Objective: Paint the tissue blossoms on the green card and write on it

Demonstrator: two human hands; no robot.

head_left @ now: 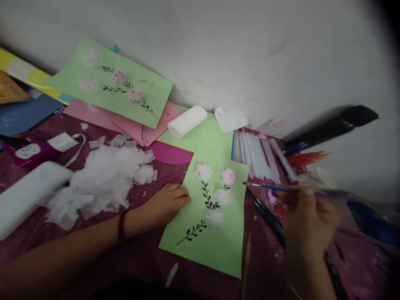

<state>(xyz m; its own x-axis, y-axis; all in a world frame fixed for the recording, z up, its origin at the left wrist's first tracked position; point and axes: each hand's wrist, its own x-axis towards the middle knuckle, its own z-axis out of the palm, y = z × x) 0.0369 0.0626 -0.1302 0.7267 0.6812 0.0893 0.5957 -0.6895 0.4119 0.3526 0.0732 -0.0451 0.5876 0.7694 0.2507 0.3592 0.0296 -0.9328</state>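
In front of me lies a green sheet of paper point(229, 241) with a dark leafy stem and several fluffy white and pink tissue flowers point(215, 217) on it. My left hand point(171, 204) rests on the sheet's left edge, fingers loosely bent and holding nothing. Pinched in my right hand point(308, 218) is a thin blue paintbrush point(278, 188). Its tip is at the sheet's right edge, level with the pink flower point(228, 177); whether they touch I cannot tell.
Cut white tissue pieces point(103, 175) are heaped on the left beside a white power bank point(34, 196). Another green flower sheet point(121, 104) leans at the back near a white roll point(187, 121). Scissors point(267, 214) and a pencil point(246, 262) lie right of the sheet.
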